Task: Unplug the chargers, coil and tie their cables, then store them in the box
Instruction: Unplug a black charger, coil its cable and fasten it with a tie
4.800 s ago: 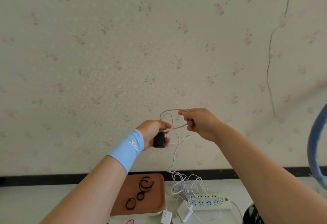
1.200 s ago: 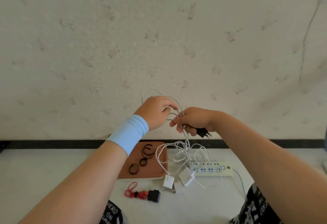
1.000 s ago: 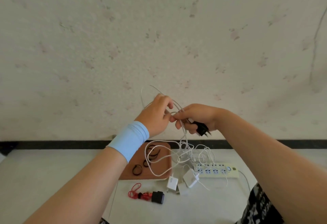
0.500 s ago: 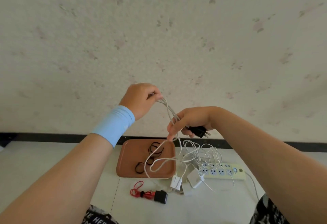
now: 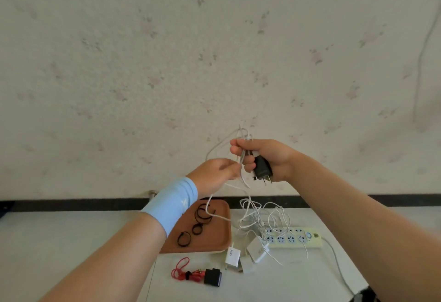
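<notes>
Two hands are up in front of the flowered wallpaper wall. The right hand curls round one black plastic plug-in charger, prongs pointing down, and several gathered loops of thin white cable. The left hand, with a light blue wristband, sits just at 8 o'clock of the right and pinches one strand of that cable. From there the strand drops onto the brown rounded tray, where about four black elastic rings lie. At 3 o'clock of the tray is a loose tangle of white cables. This runs to three white square chargers bunched at the near end of one pale yellow power strip, touching or nearly so. At 6 o'clock of the tray lies a second black charger, its red cable bundled beside it. The held cable is slack and unevenly looped, not a neat coil. The white tabletop ends at a black strip along the wall and stretches wide toward 9 o'clock of the tray. The power strip's grey lead leaves toward 4 o'clock.
</notes>
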